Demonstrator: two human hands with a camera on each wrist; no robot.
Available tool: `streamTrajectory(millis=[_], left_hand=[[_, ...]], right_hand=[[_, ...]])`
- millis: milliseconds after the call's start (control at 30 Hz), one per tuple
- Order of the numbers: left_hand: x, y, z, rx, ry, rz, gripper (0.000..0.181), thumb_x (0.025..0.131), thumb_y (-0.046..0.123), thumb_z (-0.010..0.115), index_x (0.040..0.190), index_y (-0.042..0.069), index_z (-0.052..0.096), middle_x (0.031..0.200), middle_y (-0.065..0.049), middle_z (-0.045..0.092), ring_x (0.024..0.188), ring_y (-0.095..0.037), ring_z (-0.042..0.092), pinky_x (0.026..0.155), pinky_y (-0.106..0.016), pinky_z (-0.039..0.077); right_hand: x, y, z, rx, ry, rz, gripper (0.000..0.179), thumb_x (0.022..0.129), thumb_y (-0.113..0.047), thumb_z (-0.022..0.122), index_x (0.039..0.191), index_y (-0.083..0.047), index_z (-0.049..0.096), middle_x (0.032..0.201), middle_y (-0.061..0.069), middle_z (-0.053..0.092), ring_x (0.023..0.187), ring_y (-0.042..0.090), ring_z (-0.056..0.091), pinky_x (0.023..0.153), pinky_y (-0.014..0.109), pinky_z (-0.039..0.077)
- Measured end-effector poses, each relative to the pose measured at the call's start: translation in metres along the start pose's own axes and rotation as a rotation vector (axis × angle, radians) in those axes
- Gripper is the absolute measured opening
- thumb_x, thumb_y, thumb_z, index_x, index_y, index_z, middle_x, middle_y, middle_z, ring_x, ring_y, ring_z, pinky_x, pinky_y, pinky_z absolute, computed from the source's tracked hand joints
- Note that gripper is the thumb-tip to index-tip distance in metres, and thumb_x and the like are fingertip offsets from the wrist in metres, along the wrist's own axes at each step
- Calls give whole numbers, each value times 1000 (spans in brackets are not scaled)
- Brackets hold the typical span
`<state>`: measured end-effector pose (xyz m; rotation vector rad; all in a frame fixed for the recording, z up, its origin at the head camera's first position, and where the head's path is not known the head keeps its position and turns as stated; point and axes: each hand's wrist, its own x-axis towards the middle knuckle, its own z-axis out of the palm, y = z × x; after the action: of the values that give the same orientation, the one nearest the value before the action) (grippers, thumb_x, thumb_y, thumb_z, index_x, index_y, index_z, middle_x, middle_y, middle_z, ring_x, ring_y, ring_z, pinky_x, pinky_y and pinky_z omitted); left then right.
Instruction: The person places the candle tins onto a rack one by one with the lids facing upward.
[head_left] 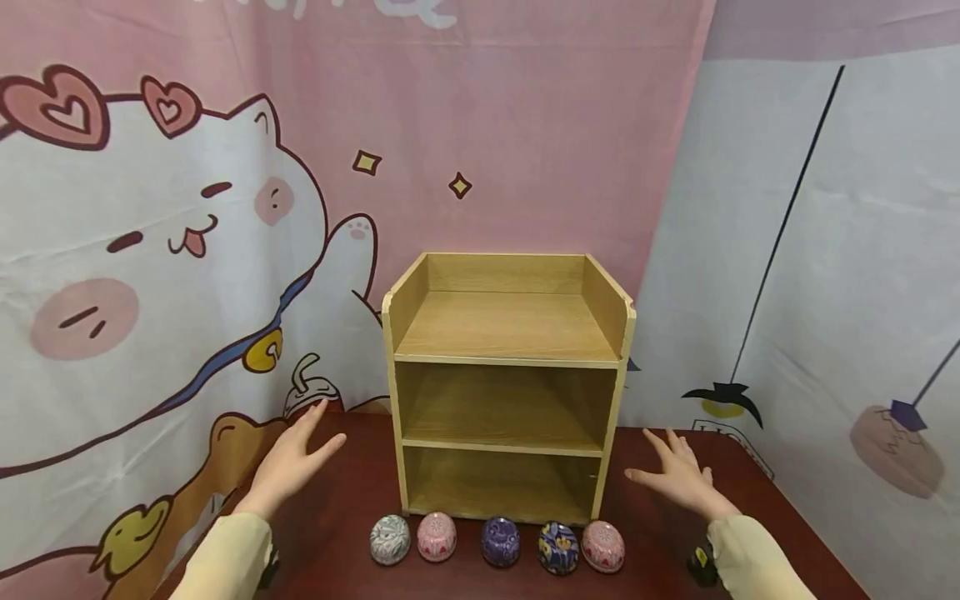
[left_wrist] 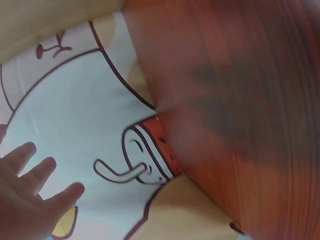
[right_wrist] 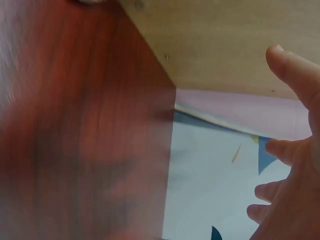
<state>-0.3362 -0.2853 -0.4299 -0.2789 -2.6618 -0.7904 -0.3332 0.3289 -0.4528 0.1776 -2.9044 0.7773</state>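
Note:
My left hand (head_left: 288,467) is raised over the table to the left of a small wooden shelf (head_left: 510,362), fingers spread and holding nothing. On the shelf's other side my right hand (head_left: 678,475) hovers the same way, thumb apart from the fingers. A row of small round patterned tins lies along the shelf's front foot: a grey-white leafy tin (head_left: 390,540), a pink tin (head_left: 437,537), a purple tin (head_left: 500,542), a dark blue floral tin (head_left: 558,548) and another pink tin (head_left: 603,547). In the right wrist view, the shelf's side panel (right_wrist: 225,45) rises beside my thumb.
The shelf has an upper tray with raised sides and two compartments below. It stands on a dark red wood-grain table (head_left: 337,508). Behind hangs a pink and white cloth (head_left: 525,125) printed with a cartoon cat, with more white cloth along the right side.

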Motion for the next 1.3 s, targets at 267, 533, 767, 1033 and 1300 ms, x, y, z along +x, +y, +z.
streamTrajectory(millis=[267,533,767,1033,1300], left_hand=[[1,18,13,-136,15,15,73,94,54,54,155,26,24,156,-15,28,139,-41,27,104,-66,25],[-11,28,37,-209,114,17,69,93,48,61,152,25,33,148,-13,42,133,-36,39,102,-60,33],[-20,42,57,-328,189,40,60,91,37,68,145,28,45,137,-10,55,115,-32,58,91,-52,48],[-16,63,69,-485,196,10,58,90,33,70,143,29,48,131,-12,60,107,-32,63,84,-52,52],[-7,72,78,-529,187,-1,59,91,28,70,145,27,45,129,-12,61,106,-27,64,79,-37,54]], right_hand=[[-11,-4,13,120,-54,-19,89,86,-45,68,148,5,28,149,41,5,132,62,7,90,82,20],[-24,-14,27,362,-162,66,81,93,-38,63,148,7,23,150,40,4,136,57,3,101,73,21],[-36,-20,49,539,-174,115,74,95,-34,60,146,8,28,149,35,24,136,52,20,100,65,32],[-44,-16,68,652,-174,197,67,98,-34,56,145,8,32,147,35,28,135,50,24,101,64,31],[-53,-18,77,747,-169,263,68,99,-35,54,145,9,31,147,35,27,135,50,24,101,63,32]])
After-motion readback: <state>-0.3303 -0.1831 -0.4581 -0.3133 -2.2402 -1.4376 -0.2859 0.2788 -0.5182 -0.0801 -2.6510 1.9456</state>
